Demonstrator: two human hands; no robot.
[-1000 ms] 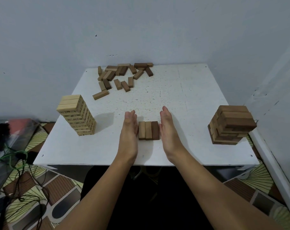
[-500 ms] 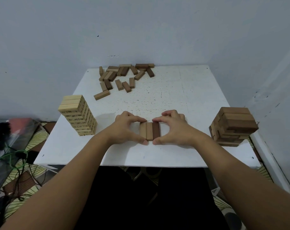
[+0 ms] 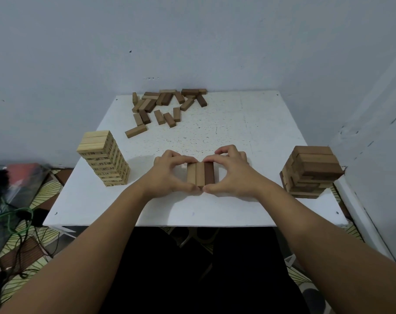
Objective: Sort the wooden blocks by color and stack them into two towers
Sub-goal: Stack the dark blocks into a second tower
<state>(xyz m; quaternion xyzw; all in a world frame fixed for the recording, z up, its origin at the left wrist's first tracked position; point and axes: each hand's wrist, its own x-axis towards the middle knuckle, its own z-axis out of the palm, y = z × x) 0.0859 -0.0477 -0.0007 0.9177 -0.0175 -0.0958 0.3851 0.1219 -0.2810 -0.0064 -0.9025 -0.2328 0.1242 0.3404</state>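
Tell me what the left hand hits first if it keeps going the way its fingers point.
The left hand points right, across the three-block row it grips. Past that row, the first thing met is probably the right hand, whose fingertips nearly touch it.

white table [image 3: 249,132], grey walls [image 3: 192,41]

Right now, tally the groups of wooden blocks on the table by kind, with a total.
Finished pale tower: 1
Brown tower: 1
Row of three blocks pinched between left hand and right hand: 1
Loose scattered pile: 1
Total: 4 groups
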